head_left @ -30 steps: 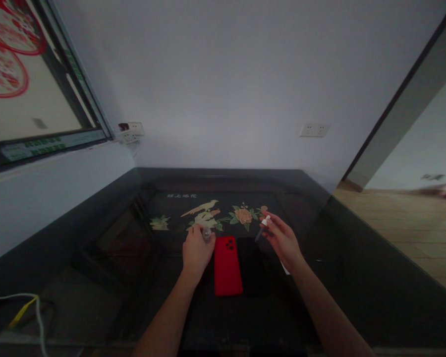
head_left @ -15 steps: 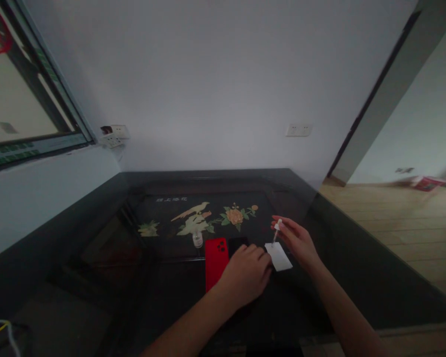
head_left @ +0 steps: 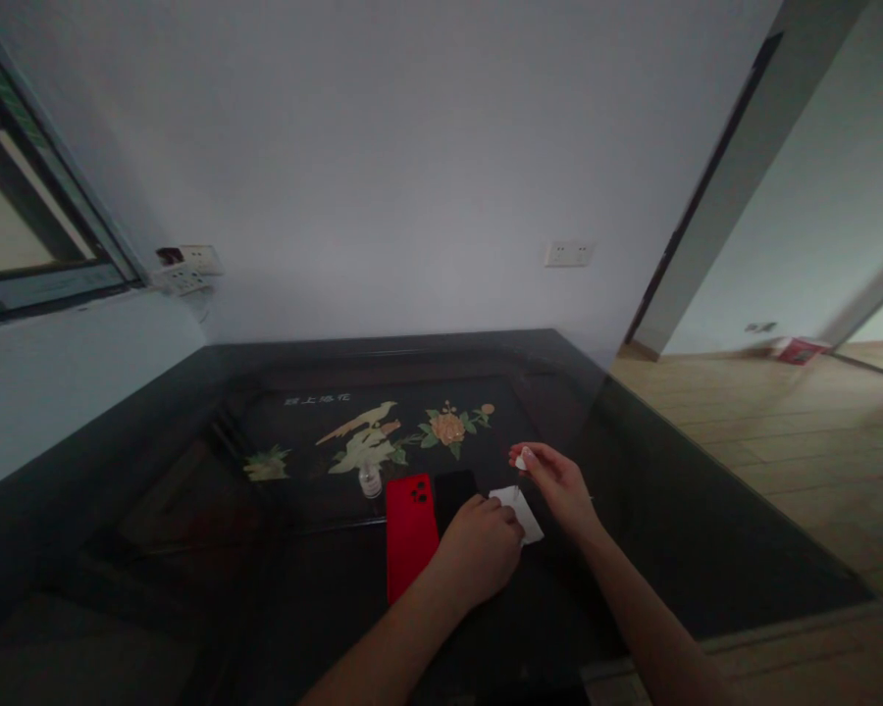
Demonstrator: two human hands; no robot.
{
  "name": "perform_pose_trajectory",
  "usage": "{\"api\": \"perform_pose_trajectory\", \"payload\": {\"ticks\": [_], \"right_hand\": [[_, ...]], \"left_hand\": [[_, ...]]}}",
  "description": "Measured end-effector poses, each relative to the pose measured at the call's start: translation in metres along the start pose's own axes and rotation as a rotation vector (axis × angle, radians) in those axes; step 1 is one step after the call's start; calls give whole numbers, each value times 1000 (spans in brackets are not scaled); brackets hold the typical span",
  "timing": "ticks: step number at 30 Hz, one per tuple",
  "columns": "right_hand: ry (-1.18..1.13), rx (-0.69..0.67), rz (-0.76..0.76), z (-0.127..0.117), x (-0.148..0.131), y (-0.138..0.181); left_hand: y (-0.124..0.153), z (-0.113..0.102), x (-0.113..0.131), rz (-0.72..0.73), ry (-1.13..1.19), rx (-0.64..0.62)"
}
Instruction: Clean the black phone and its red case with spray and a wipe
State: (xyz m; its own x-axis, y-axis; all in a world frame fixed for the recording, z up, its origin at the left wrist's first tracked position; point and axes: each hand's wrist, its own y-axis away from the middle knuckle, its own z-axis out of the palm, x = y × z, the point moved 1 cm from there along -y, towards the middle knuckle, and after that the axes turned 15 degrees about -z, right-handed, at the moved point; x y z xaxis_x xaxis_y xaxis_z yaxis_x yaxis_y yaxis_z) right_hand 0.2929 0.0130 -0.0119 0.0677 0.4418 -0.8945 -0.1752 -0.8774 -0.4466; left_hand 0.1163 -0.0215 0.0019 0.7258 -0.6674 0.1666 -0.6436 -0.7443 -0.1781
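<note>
A white rectangular card point(head_left: 528, 515) lies slantwise, its far edge near a white-topped dropper point(head_left: 521, 462)

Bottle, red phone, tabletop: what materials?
Bottle: clear, likely glass, possibly plastic; it looks see-through.
Red phone: matte-looking back, probably plastic or silicone; even colour, no sharp glare.
Tabletop: glossy black, perhaps glass or lacquer; it dimly mirrors the surroundings.

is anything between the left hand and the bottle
Yes: the red phone lies flat between the left hand and the bottle, with a partly hidden black slab beside it, nearer the hand.
</note>
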Motion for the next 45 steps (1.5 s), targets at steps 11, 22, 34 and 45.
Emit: {"api": "perform_pose_trajectory", "payload": {"ticks": [11,22,34,45], "right_hand": [[42,-34,-6,6,-17,2],[61,-88,-18,3,-13,2],[46,3,5,6,-10,0],[44,12,46,10,-7,2]], "left_hand": [[0,-7,-3,-64,53,1],[0,-10,-3,-61,46,-22],[4,-35,-6,-70,129,10],[62,-92,-160,-551,467,482]]}}
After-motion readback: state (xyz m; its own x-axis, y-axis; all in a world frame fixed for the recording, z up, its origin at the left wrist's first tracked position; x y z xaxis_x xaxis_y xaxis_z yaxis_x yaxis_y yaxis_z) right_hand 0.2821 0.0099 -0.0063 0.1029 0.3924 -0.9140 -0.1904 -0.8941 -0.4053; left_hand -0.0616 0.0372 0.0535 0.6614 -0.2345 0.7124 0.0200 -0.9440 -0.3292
